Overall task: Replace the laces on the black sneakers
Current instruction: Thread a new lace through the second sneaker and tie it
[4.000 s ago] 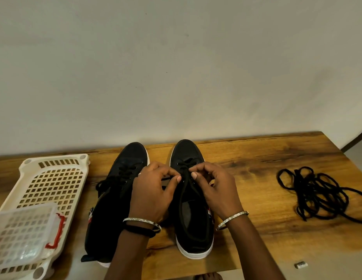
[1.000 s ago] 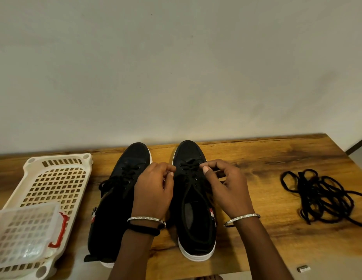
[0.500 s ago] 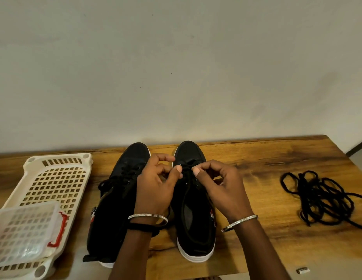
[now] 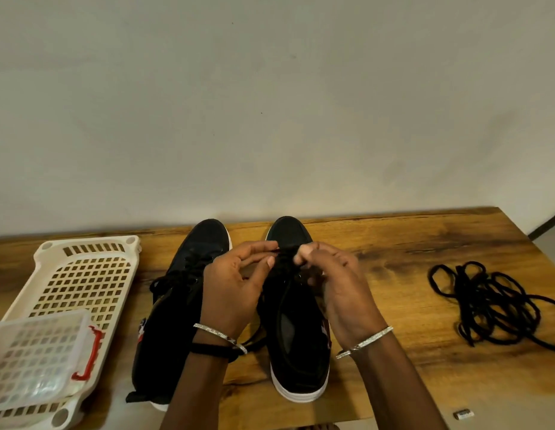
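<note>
Fingers (image 4: 254, 247) of left hand (image 4: 234, 293), right hand (image 4: 343, 293) pinch lace (image 4: 284, 259) atop right-side sneaker (image 4: 298, 355).

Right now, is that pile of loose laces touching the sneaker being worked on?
Apart. The head view shows a stretch of bare table between the loose laces and the sneaker.

A plain off-white plastered wall (image 4: 270, 103) filled the upper frame; below it ran a glossy brown wood-grain tabletop (image 4: 394, 249).
</note>
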Motion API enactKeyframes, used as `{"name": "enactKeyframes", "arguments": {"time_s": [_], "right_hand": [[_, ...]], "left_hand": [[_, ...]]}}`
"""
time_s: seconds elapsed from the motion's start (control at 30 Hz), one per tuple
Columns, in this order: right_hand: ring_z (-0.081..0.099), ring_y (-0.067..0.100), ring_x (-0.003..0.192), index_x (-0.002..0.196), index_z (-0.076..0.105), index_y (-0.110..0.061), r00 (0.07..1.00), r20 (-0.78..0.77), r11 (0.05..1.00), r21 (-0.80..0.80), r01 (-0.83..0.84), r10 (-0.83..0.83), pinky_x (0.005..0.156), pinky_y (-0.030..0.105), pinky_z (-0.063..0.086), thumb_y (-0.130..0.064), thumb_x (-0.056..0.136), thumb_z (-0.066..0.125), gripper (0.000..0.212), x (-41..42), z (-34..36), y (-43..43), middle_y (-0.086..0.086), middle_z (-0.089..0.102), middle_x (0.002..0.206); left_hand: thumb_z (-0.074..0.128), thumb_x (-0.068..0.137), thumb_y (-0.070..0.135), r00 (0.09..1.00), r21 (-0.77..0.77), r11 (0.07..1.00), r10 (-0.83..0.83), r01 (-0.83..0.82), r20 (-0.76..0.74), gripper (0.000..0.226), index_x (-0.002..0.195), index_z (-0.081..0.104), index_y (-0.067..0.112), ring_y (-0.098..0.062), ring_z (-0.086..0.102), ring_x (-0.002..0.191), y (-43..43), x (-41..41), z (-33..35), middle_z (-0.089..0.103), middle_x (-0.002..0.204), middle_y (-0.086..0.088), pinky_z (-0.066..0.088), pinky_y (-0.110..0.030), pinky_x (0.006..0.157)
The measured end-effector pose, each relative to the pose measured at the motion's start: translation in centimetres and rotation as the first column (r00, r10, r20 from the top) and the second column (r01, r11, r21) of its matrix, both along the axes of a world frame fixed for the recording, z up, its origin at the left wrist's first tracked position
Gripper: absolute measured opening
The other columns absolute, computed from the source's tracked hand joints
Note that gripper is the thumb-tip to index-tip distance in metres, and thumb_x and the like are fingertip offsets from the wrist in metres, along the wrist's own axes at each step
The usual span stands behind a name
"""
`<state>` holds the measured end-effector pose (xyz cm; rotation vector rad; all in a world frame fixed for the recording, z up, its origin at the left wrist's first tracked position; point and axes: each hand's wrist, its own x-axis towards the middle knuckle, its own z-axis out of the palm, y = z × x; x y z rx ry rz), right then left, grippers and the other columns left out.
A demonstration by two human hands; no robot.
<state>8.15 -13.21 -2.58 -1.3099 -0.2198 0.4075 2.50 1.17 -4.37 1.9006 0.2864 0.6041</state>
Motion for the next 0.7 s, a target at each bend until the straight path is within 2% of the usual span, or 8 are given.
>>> {"name": "enactKeyframes", "arguments": {"time_s": [0.1,0.17,0.23,0.33,0.47,0.57,0.63,0.7], "right_hand": [[0.061,0.015,0.078,0.061,0.063,-0.02,0.982,-0.189,0.979,0.201,0.028,0.01,0.075,0.034,0.04,-0.028,0.087,0.064,0.028,0.9,0.6,-1.8,0.003,0.064,0.077],[0.061,0.02,0.077,0.062,0.057,-0.019,0.959,-0.285,0.95,0.3,0.089,0.0,0.078,0.036,0.041,-0.029,0.091,0.059,0.031,1.5,0.7,-3.2,0.004,0.059,0.072],[0.058,0.021,0.075,0.064,0.054,-0.019,0.934,-0.358,0.903,0.393,0.176,-0.027,0.08,0.035,0.042,-0.03,0.094,0.054,0.032,2.2,0.8,-4.6,0.001,0.052,0.067],[0.051,0.015,0.068,0.07,0.054,-0.021,0.913,-0.401,0.807,0.516,0.289,-0.07,0.081,0.032,0.041,-0.036,0.1,0.052,0.034,3.5,0.6,-6.6,-0.006,0.046,0.063],[0.043,0.006,0.06,0.074,0.058,-0.026,0.896,-0.419,0.7,0.597,0.392,-0.145,0.072,0.025,0.038,-0.04,0.105,0.047,0.036,4.7,-0.5,-9.4,-0.012,0.043,0.061],[0.037,0.004,0.054,0.075,0.062,-0.026,0.883,-0.437,0.695,0.581,0.424,-0.174,0.058,0.019,0.038,-0.041,0.105,0.047,0.037,5.2,-0.9,-10.6,-0.012,0.04,0.058],[0.033,0.004,0.048,0.074,0.061,-0.023,0.883,-0.423,0.793,0.458,0.402,-0.203,0.047,0.018,0.033,-0.041,0.103,0.049,0.036,5.0,-0.7,-10.2,-0.011,0.037,0.055],[0.03,0.006,0.043,0.073,0.061,-0.018,0.906,-0.347,0.911,0.239,0.335,-0.242,0.042,0.019,0.027,-0.039,0.095,0.057,0.031,4.4,-0.5,-8.8,-0.009,0.035,0.052]], "left_hand": [[0.079,0.082,0.013,0.986,0.14,0.976,0.167,-0.165,0.001,0.009,0.091,0.079,0.015,0.008,0.068,0.078,0.2,-0.2,-0.3,0.073,0.08,0.014,0.049,-0.005,0.066],[0.08,0.082,0.016,0.974,0.165,0.962,0.224,-0.215,-0.038,0.007,0.088,0.078,0.016,0.008,0.067,0.076,0.5,-0.2,-0.7,0.07,0.074,0.018,0.049,-0.005,0.065],[0.079,0.083,0.017,0.961,0.168,0.954,0.265,-0.249,-0.078,0.006,0.088,0.076,0.016,0.003,0.068,0.071,0.7,-0.1,-1.1,0.069,0.072,0.017,0.054,-0.012,0.065],[0.078,0.084,0.017,0.939,0.146,0.942,0.321,-0.303,-0.125,0.006,0.089,0.073,0.017,-0.004,0.069,0.066,0.6,0.0,-1.4,0.072,0.073,0.007,0.061,-0.031,0.065],[0.07,0.09,0.018,0.916,0.101,0.928,0.371,-0.359,-0.153,0.002,0.09,0.068,0.017,-0.009,0.068,0.06,0.5,0.3,-1.9,0.073,0.07,0.007,0.06,-0.04,0.065],[0.067,0.091,0.015,0.912,0.089,0.922,0.385,-0.376,-0.138,0.003,0.091,0.069,0.017,-0.008,0.067,0.059,0.5,0.3,-1.9,0.072,0.07,0.007,0.06,-0.038,0.064],[0.066,0.09,0.007,0.913,0.185,0.904,0.402,-0.386,-0.061,0.013,0.098,0.073,0.015,-0.006,0.06,0.057,0.2,0.3,-1.8,0.067,0.073,0.005,0.055,-0.025,0.06],[0.065,0.089,0.002,0.916,0.261,0.881,0.4,-0.395,0.036,0.023,0.105,0.075,0.015,-0.007,0.051,0.057,-0.2,0.3,-1.2,0.057,0.083,0.002,0.042,-0.009,0.059]]}}
